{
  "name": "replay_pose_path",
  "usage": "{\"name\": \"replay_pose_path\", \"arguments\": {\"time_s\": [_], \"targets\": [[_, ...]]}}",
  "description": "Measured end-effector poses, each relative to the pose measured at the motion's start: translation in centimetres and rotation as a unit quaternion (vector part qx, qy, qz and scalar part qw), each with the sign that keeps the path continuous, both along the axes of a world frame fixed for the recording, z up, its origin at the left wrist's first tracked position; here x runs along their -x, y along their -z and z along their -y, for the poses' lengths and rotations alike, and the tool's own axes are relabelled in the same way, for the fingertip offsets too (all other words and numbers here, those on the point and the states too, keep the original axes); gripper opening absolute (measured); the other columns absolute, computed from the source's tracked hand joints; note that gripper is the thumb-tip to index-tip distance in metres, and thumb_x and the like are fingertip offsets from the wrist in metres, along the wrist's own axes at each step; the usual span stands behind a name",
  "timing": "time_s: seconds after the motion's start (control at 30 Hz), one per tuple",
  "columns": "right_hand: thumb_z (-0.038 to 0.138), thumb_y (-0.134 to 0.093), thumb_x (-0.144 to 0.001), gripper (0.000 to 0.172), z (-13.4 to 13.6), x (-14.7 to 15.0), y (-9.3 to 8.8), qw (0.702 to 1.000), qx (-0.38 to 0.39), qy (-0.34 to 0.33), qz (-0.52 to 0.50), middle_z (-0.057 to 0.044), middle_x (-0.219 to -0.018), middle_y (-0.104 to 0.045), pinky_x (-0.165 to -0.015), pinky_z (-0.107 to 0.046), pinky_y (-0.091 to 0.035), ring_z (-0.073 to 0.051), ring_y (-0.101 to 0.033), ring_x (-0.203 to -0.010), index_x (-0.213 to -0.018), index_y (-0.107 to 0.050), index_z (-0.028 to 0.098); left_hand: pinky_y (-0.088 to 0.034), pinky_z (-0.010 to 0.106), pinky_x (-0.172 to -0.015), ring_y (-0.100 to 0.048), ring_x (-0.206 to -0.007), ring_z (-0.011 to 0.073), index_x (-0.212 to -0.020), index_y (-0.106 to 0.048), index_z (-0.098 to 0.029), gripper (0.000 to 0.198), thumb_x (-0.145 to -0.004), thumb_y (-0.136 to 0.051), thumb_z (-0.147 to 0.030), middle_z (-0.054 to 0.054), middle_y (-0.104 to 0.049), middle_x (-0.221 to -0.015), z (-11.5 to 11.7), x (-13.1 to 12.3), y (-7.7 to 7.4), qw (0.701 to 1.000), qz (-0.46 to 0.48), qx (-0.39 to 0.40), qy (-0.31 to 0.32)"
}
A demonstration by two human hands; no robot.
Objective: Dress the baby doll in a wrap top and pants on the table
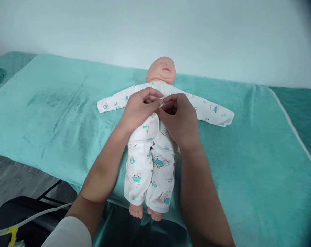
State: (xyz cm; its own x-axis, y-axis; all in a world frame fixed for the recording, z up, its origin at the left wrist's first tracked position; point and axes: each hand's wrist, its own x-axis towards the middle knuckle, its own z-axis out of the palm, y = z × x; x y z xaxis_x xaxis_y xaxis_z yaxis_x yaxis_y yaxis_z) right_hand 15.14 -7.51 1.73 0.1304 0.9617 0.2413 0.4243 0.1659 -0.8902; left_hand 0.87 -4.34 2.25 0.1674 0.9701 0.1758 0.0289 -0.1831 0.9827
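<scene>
Jacket, white with small printed figures, is on a baby doll that lies on its back in the middle stretch of a green-covered table, head towards the far edge, feet at the near edge. Its front is under both hands, and its sleeves are stretched out, one towards each end of the table. Matching trousers cover the legs down to the ankles, their waist beneath the jacket's rounded lower flaps.

Over the chest, the left hand has thumb and forefinger pinching a small white piece; whether it is a tie or a fold, I cannot tell. The right hand meets it with fingers curled and drawn together at the same spot; I cannot tell whether they grip anything.

Along the far edge stands a pale wall. A light seam crosses the cover near the right end. Below the near edge, towards the left, are a black object, a clear tube with a yellow band, and grey floor. A white sleeve shows on the left arm.
</scene>
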Motion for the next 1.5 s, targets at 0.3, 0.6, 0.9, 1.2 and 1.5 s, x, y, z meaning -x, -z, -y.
{"name": "replay_pose_path", "arguments": {"time_s": [0.3,0.6,0.9,1.2,1.5], "targets": [[0.034,-0.080,-0.083,0.032,0.17,-0.04,0.37,1.000,-0.012,-0.016,-0.024,0.006,-0.074,-0.066,-0.064,-0.029,-0.046,-0.013,-0.061,-0.067,-0.103,-0.056,0.027,-0.049,0.024,-0.066,-0.062,-0.068,0.0090,-0.091,-0.064,-0.020,0.012,-0.085,-0.072,-0.013,-0.003,-0.069,-0.078,-0.26,0.37,0.10,0.998,0.061,0.006,0.015],[0.035,-0.081,-0.083,0.034,0.21,0.11,0.10,1.000,-0.004,-0.016,-0.010,0.007,-0.071,-0.066,-0.066,-0.030,-0.047,-0.014,-0.062,-0.065,-0.103,-0.054,0.027,-0.048,0.025,-0.066,-0.059,-0.064,0.0077,-0.086,-0.054,-0.021,0.022,-0.082,-0.073,-0.010,-0.006,-0.062,-0.074,0.00,0.32,-0.05,0.993,0.108,0.039,0.023],[0.034,-0.079,-0.082,0.035,0.23,0.16,0.24,1.000,-0.006,-0.014,-0.004,0.008,-0.071,-0.063,-0.067,-0.030,-0.047,-0.014,-0.060,-0.065,-0.103,-0.052,0.028,-0.045,0.024,-0.065,-0.057,-0.065,0.0073,-0.084,-0.054,-0.020,0.023,-0.082,-0.074,-0.009,-0.005,-0.064,-0.074,0.18,0.37,-0.33,0.993,0.105,0.055,0.023],[0.024,-0.074,-0.083,0.032,0.60,-0.07,0.36,0.999,-0.008,-0.032,-0.015,0.005,-0.081,-0.060,-0.070,-0.031,-0.048,-0.013,-0.059,-0.073,-0.109,-0.057,0.027,-0.045,0.026,-0.064,-0.056,-0.065,0.0092,-0.086,-0.061,-0.022,0.012,-0.089,-0.070,-0.014,-0.004,-0.061,-0.073,0.16,0.48,-0.42,0.999,0.034,0.019,-0.003],[0.024,-0.072,-0.083,0.032,0.69,-0.08,0.19,0.999,0.002,-0.036,-0.021,0.005,-0.084,-0.058,-0.070,-0.030,-0.048,-0.013,-0.056,-0.074,-0.110,-0.056,0.028,-0.048,0.025,-0.065,-0.058,-0.068,0.0095,-0.088,-0.065,-0.022,0.006,-0.092,-0.070,-0.022,-0.002,-0.064,-0.074,-0.10,0.43,-0.22,0.999,0.029,0.010,-0.016]]}}
